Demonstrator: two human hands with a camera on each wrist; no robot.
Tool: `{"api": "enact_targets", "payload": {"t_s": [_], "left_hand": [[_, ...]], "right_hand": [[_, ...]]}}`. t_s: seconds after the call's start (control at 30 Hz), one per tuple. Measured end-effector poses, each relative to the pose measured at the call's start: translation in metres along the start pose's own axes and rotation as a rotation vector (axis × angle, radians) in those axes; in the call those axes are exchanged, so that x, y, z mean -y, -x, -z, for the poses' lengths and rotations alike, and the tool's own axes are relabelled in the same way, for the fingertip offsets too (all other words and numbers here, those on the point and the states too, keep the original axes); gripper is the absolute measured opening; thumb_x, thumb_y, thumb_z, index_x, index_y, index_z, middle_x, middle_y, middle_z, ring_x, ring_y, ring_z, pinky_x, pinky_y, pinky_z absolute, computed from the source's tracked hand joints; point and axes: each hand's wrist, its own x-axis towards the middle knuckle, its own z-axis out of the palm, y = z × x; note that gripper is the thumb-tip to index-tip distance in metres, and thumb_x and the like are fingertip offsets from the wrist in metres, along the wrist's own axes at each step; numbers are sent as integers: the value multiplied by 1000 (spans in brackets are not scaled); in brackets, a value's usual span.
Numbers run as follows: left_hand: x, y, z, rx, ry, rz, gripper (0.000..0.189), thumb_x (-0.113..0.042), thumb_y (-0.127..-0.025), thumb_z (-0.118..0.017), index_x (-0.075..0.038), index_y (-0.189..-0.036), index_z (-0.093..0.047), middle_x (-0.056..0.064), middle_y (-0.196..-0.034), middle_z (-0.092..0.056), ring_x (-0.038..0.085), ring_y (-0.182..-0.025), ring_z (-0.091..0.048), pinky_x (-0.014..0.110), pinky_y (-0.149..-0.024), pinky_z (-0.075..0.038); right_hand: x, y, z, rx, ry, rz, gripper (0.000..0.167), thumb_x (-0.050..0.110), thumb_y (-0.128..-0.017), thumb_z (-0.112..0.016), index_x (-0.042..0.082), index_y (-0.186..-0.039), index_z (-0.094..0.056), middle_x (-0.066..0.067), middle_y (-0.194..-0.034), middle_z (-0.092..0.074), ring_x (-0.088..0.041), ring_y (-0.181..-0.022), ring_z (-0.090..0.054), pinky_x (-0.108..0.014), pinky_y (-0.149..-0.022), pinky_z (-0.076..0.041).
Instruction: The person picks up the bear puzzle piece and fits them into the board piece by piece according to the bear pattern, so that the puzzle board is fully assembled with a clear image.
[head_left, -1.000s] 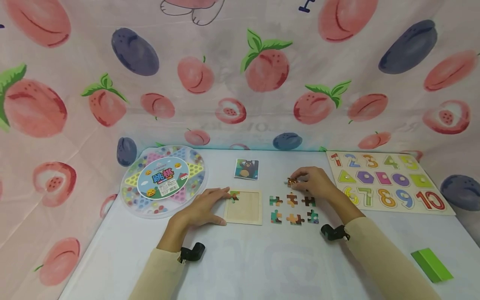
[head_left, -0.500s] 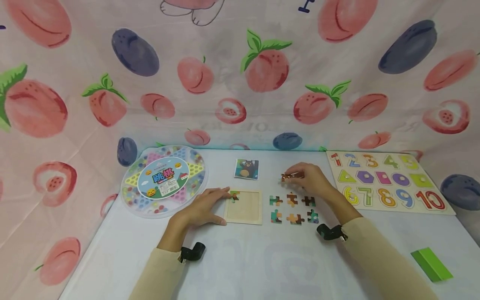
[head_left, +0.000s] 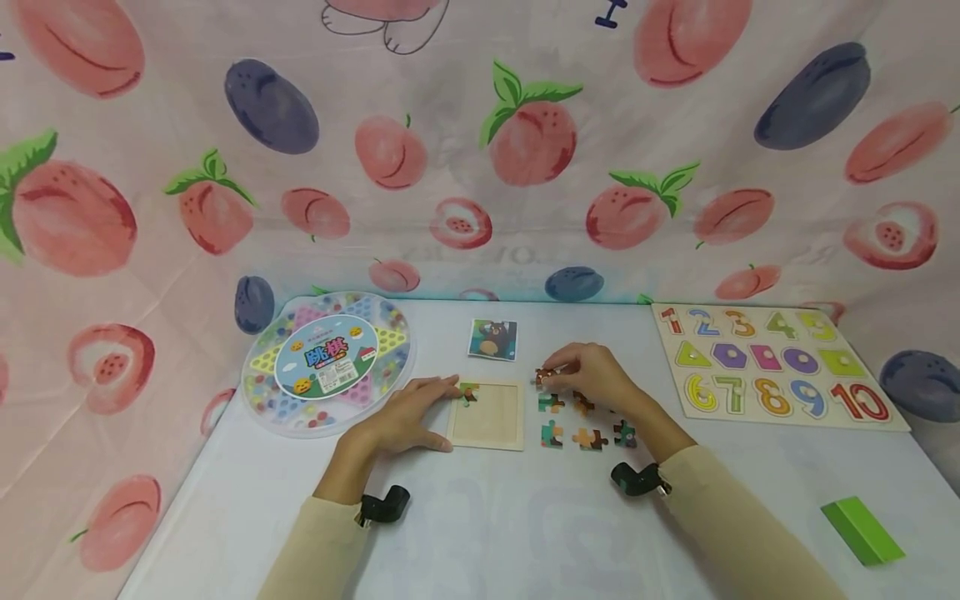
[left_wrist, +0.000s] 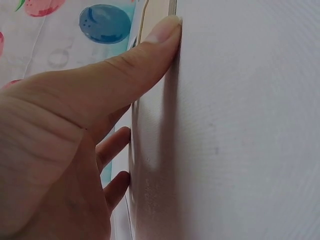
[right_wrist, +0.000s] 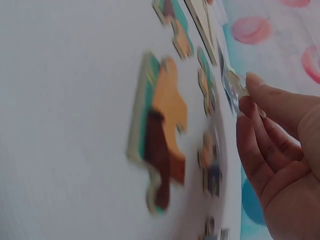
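Observation:
My right hand (head_left: 596, 377) pinches a brown jigsaw piece (head_left: 545, 378) between thumb and fingers, above the loose pieces. In the right wrist view the same jigsaw piece (right_wrist: 236, 83) shows its pale edge, clear of the table. My left hand (head_left: 401, 414) rests at the left side of a square wooden puzzle tray (head_left: 491, 427), fingers extended. Its thumb (left_wrist: 160, 36) touches the tray's edge in the left wrist view. One green and brown piece (head_left: 469, 393) lies in the tray's upper left corner. Several loose pieces (head_left: 552, 433) lie in two rows to the right, partly hidden by my right hand.
A bear picture card (head_left: 492, 340) lies behind the tray. To the left is a round Chinese checkers box (head_left: 326, 358). A number and shape board (head_left: 780, 362) lies at the right, with a green block (head_left: 862, 531) nearer the front. A fruit-print curtain (head_left: 450, 167) hangs behind.
My right hand has moved left and slightly nearer with the jigsaw piece, now over the top left of the loose rows. The left hand and tray have stayed put.

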Motion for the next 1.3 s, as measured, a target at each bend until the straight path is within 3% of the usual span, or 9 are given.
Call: {"api": "enact_targets", "payload": {"t_s": [0.17,0.4,0.67,0.87,1.1,1.3], "left_hand": [[1,1,0,1,13,2,74,-27,-78,-88,-22,-144,-55,-5,-169,-33,30,-158,-24,62,-124,-22],[4,0,-1,-1,11,7,74,-28,-78,-88,-24,-144,-55,-7,-169,-33,29,-158,-24,62,-124,-22],[5,0,0,1,-5,-3,73,-29,-79,-87,-23,-144,-55,-6,-168,-33,30,-157,-25,63,-124,-22],[3,-1,1,-3,-24,-25,73,-29,-79,-87,-21,-145,-54,-4,-168,-34,30,-157,-27,63,-123,-23],[2,0,1,2,-7,-15,73,-28,-79,-87,-22,-144,-55,-4,-168,-34,30,-157,-26,63,-124,-23],[1,0,1,3,-4,-13,73,-27,-80,-87,-22,-145,-54,-4,-168,-34,31,-157,-25,64,-124,-22]], "right_hand": [[10,-6,-13,33,28,37,27,26,-86,-82,16,-111,-79,-4,-116,-75,-18,-100,-70,-32,-84,-59],[29,-14,-29,74,-17,109,25,21,-86,-82,15,-110,-79,-4,-115,-75,-17,-100,-71,-30,-83,-60],[46,-19,-43,88,-90,96,25,16,-87,-81,14,-112,-77,-7,-113,-74,-20,-98,-74,-27,-76,-60],[49,-21,-52,72,-97,78,24,16,-86,-82,15,-109,-78,-6,-113,-73,-21,-101,-73,-31,-80,-61],[50,-21,-63,59,-31,107,19,20,-85,-83,16,-103,-80,-4,-106,-75,-14,-93,-70,-28,-79,-59],[51,-22,-68,36,33,143,17,22,-84,-83,14,-99,-80,-2,-97,-76,-8,-78,-59,-21,-68,-50]]}}
